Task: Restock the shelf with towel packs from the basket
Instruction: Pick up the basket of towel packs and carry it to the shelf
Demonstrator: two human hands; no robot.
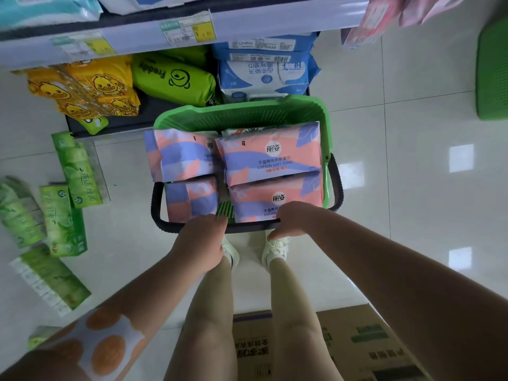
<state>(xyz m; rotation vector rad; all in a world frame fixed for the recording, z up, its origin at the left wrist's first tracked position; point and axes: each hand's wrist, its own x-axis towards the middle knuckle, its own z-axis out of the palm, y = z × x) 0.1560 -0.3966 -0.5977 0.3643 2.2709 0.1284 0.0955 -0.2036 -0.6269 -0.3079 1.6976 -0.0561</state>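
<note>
A green plastic basket (pixel 242 116) sits in front of me above the floor, its black handle (pixel 336 182) running round the near side. Several pink-and-purple cotton towel packs (pixel 270 158) lie flat in it, filling the top. My left hand (pixel 199 243) and my right hand (pixel 294 218) both grip the near bar of the handle, fingers curled under it. The shelf (pixel 137 31) stands just beyond the basket, with price labels on its front edge.
On the lower shelf lie yellow duck-print packs (pixel 88 86), a lime green pack (pixel 176 78) and blue-white packs (pixel 264 72). Green tissue packs (pixel 77 171) stand at the left. A cardboard box (pixel 357 347) lies behind my feet. A second green basket (pixel 492 70) is far right.
</note>
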